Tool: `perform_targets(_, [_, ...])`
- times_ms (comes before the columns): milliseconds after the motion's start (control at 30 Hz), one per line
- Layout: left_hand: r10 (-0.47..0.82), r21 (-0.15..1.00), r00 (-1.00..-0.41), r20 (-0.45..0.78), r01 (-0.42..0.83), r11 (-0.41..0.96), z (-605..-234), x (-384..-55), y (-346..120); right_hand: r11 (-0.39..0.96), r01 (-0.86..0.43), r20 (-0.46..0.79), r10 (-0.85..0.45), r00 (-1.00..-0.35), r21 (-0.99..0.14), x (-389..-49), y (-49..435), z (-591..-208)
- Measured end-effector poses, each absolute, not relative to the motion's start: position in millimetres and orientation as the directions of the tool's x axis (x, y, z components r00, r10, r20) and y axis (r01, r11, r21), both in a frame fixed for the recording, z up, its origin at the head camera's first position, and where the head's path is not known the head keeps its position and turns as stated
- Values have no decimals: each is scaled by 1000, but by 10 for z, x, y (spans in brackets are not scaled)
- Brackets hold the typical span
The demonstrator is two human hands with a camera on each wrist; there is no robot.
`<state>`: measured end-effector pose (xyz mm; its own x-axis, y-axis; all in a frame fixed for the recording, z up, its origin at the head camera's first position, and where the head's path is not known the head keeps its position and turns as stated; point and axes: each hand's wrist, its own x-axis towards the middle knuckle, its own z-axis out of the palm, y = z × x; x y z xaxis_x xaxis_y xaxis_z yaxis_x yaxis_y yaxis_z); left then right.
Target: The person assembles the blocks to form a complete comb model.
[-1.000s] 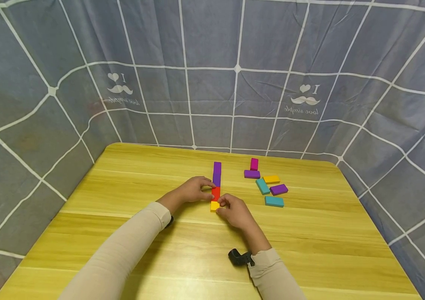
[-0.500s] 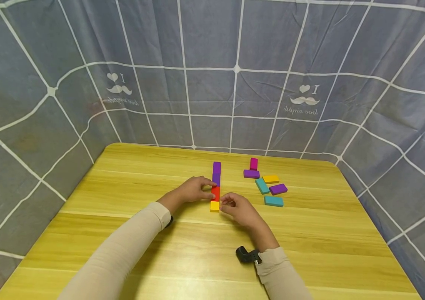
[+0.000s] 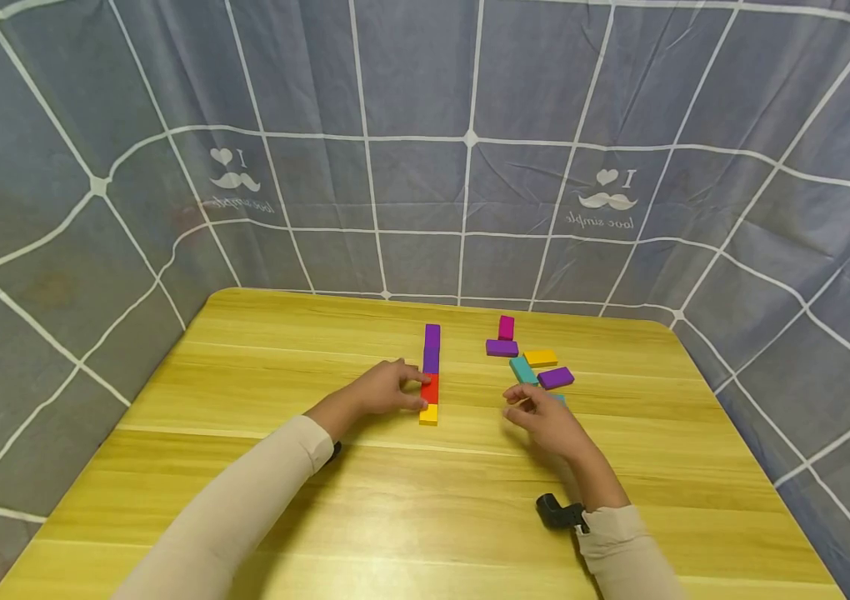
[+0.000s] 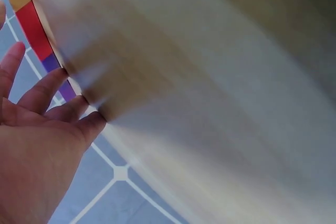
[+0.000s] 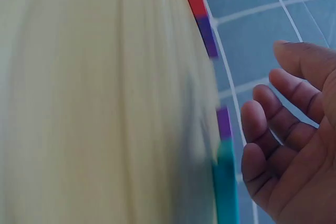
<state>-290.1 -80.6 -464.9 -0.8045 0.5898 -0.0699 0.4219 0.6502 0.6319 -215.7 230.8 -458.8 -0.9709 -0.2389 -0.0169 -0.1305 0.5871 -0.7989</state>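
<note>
Head view places a straight row of rectangular blocks on the yellow wood-grain tabletop (image 3: 365, 508): two purple blocks (image 3: 432, 348) at the far end, then a glossy red block (image 3: 430, 389), then a yellow block (image 3: 428, 415) nearest the person. At the row's left side is the left hand (image 3: 378, 388), thumb and forefinger parted, the forefinger's tip at the red block's edge and the thumb's tip near the seam between red and yellow; whether they press cannot be told. Its other fingers, in the left wrist view, reach down beside the row's purple end. Loosely bent and holding nothing, the fingers of the right hand (image 3: 547, 419) hover well apart from the row, near a tilted teal rectangular block (image 3: 523, 371) and partly covering a second teal rectangular block (image 3: 560, 399).
</note>
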Motion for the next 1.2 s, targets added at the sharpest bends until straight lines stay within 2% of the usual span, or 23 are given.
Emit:
perform_targets(200, [593,596,-800,-93,432,677,-4649,-2872,-819,655,-160,49,-185,-982,-739,-2146,2704,-4495])
perform_targets(433, [589,593,-803,-89,432,679,-4641,-2860,-825,703,-123,7,-166,-986,-700,-2193,2964,-4510])
perform_targets(767, [592,581,-801,-89,441,684,-4631,-2849,-809,656,-124,-32,-220,-975,-745,-2216,3014,-4605])
perform_targets(1200, [592,586,-801,-86,439,681,-4641,-2846,-809,677,-148,-51,-265,-963,-721,-2164,2968,-4639])
